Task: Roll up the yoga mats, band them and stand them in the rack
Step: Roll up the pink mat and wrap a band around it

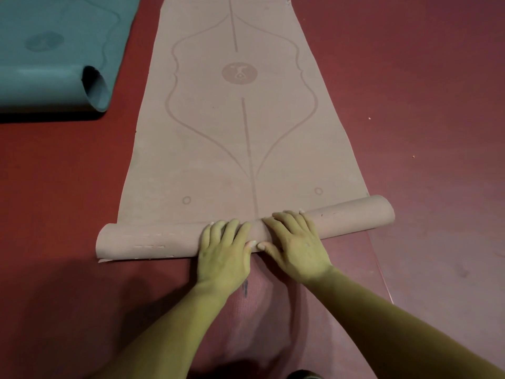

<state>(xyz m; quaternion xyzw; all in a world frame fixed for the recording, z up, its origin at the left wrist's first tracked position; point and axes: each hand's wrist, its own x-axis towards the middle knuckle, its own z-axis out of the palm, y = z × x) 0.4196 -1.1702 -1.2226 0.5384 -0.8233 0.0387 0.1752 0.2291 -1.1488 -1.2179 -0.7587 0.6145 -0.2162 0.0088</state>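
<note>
Under my forearms a maroon mat (273,310) lies on the red floor (423,105). My left hand (224,253) and right hand (295,242) press side by side, fingers flat, gripping nothing, on the rolled near end of the pink mat (240,149), whose rest stretches flat ahead. Far left lies a teal mat (54,50), partly rolled.

No legible words, brand names or numbers were found. On the pink mat (207,165) a round emblem (239,73) is printed at mid-length (a stylised figure, no lettering made out), together with a centre line (247,138), curved guide lines and two small rings (186,200) near the rolled end. On the teal mat (54,20) a faint round emblem (43,41) is noted, its content not discernible. A small dark mark (245,288) is recorded on the maroon mat (273,324) beneath; it cannot be read.
</note>
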